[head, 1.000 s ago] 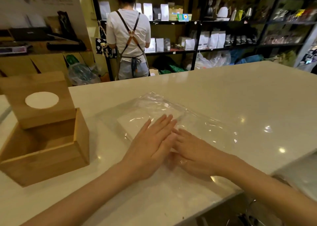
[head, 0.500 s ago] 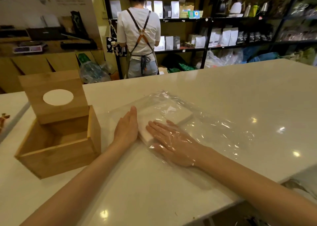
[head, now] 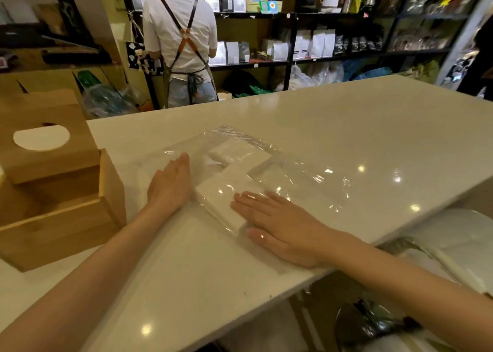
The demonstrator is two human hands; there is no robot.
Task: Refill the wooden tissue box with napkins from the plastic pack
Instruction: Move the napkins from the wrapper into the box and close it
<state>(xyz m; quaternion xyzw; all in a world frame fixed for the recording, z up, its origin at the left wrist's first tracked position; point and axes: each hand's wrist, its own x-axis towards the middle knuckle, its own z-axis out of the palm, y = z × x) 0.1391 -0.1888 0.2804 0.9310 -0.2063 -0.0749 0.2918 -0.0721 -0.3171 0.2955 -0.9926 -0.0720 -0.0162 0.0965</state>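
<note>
Two stacks of napkins point(head: 229, 191) inside plastic pack point(head: 293, 175), flat on worktop point(head: 346, 127) just right of wooden tissue box point(head: 61, 207). Left hand point(head: 170, 183) open, edge-on vs near stack; right hand point(head: 277, 226) open, flat on film, prob. pinning pack. Near stack's long axis diagonal, near-right to far-left. Box open, lid point(head: 45, 135) propped on rim.

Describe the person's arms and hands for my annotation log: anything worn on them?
Both forearms are bare up to the frame edge: no sleeves show. The left hand and right hand wear no gloves, and no rings, watch or bracelets show. Nails look short and unpainted, as far as can be told.
</note>
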